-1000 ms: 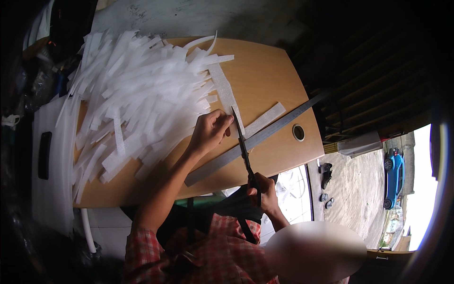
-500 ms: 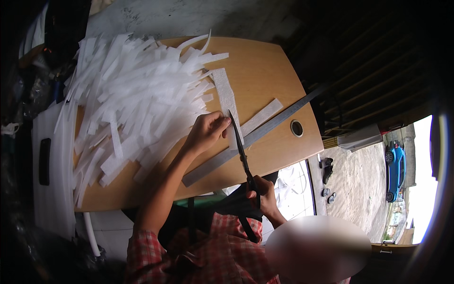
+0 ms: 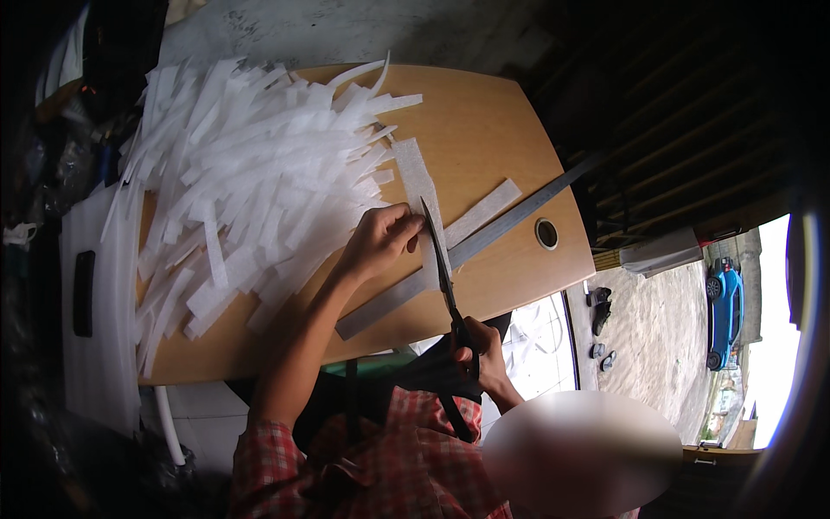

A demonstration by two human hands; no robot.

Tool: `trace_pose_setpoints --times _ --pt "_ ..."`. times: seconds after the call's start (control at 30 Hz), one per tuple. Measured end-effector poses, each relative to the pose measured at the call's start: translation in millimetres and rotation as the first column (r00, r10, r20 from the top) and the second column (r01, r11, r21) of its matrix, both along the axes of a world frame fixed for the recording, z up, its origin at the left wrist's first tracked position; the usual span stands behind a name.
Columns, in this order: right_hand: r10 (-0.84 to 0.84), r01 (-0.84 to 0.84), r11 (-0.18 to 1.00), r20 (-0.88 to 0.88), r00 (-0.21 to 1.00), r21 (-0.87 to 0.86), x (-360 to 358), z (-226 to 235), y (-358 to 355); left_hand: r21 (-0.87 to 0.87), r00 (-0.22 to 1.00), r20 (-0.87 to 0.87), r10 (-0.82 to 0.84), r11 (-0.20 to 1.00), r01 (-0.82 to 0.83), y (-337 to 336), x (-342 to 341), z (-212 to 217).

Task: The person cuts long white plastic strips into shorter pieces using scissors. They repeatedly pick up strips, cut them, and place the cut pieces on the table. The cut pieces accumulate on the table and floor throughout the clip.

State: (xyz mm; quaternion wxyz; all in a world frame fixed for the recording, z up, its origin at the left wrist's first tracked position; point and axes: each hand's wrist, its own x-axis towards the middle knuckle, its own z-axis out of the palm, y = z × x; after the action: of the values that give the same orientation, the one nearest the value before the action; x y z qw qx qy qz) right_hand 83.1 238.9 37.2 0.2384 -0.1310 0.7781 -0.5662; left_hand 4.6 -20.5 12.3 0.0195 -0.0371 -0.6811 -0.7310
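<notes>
My left hand pinches a white foam strip between thumb and fingers, near the middle of the table. Black-handled scissors are gripped in my right hand at the table's near edge. Their blades point away from me and lie lengthwise along the strip, close to my left fingertips. Whether the blades are fully closed is hard to make out. To the left lies a large heap of white foam strips. Another loose strip rests to the right of the scissors.
A long grey metal ruler lies slantwise across the wooden table, passing under the strip and sticking out past the right edge. A round cable hole is near the right corner. White foam sheets stand at the left edge.
The foam strip in my left hand has slid a little toward me, its far end now nearer. The scissors lie farther along it. Both hands stay in almost the same place.
</notes>
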Motion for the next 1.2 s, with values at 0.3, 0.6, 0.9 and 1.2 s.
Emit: trace_pose_setpoints --times 0.3,0.6,0.9,1.2 --pt "0.013 -0.011 0.998 -0.037 0.999 0.061 2.2 -10.0 -0.5 -0.052 0.990 0.033 0.134 0.990 -0.133 -10.8 0.0 5.5" --pt "-0.020 0.020 1.000 0.006 1.000 0.004 -5.1 -4.4 -6.8 0.018 1.000 -0.020 -0.015 1.000 0.015 -11.3 -3.7 -8.7" --pt "0.034 -0.032 0.999 -0.091 0.995 0.020 -1.7 -7.2 -5.5 -0.095 0.995 0.032 0.096 0.991 -0.093 -17.5 -0.6 7.4" --pt "-0.010 0.010 1.000 0.007 1.000 0.021 -2.5 -6.1 -4.5 -0.038 0.999 -0.022 -0.033 0.999 0.032 -15.8 -2.3 -1.8"
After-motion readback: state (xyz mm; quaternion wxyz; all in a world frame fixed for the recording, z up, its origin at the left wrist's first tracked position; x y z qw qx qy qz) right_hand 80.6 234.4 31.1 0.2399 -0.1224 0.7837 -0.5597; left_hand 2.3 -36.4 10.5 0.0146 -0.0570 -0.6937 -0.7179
